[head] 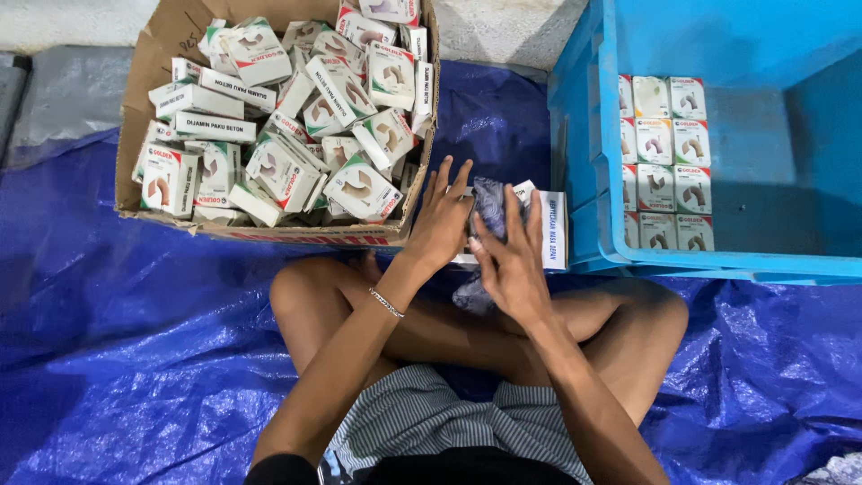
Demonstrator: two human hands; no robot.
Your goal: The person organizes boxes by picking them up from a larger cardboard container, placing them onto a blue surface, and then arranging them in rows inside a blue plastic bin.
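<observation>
We press both hands, left hand (442,220) and right hand (512,256), fingers spread, on the small white box (549,229), wiping gently with the dark cloth (489,202).

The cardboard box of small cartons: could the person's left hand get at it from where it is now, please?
Probably yes. The left hand lies just beside the cardboard box, whose top is open with cartons heaped near that edge, and nothing lies between.

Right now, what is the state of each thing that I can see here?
cardboard box: open, heaped with loose small boxes.
blue crate: open, small boxes in neat rows at its left side.
white carton: open, lying on the blue tarp.
plastic pouch: crumpled, held over the carton.
left hand: fingers spread, on the pouch.
right hand: gripping the pouch.
</observation>
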